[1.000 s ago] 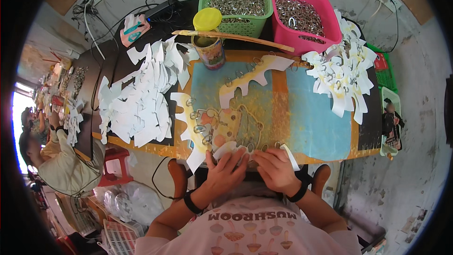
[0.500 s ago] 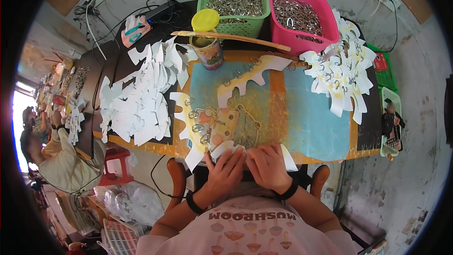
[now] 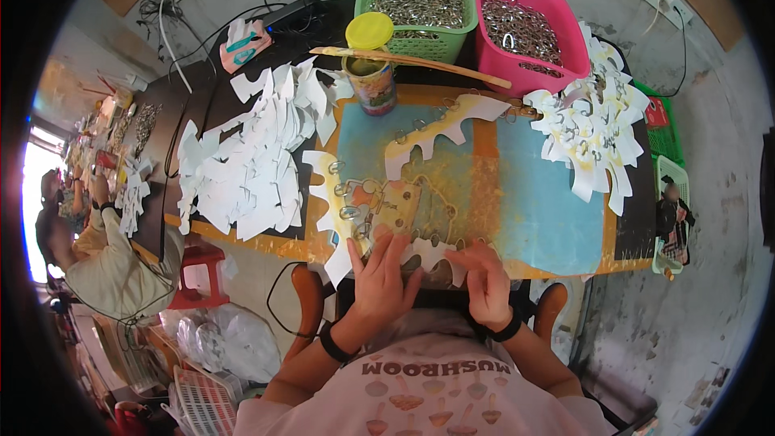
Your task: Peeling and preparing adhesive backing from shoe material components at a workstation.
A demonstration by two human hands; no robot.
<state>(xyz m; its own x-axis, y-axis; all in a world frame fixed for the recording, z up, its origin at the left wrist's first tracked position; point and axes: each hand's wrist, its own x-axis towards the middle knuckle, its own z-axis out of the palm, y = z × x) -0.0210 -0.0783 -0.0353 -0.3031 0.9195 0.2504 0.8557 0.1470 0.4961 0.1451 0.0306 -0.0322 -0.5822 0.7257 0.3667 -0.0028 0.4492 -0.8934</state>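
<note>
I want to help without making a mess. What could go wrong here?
The stick seems to lie across the can with both ends jutting out, so a bump might knock it off.

The left strip seems to poke its tip past the edge of the table, close to the left hand; an arm could brush it down.

If the yellow smears on it are wet, they might smudge.

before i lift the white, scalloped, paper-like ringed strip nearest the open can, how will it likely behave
The strip probably flexes, looking thin and deeply notched. Silvery metal rings along its far edge may make it droop. Its yellow smears might feel sticky, though wetness isn't clear.
</note>
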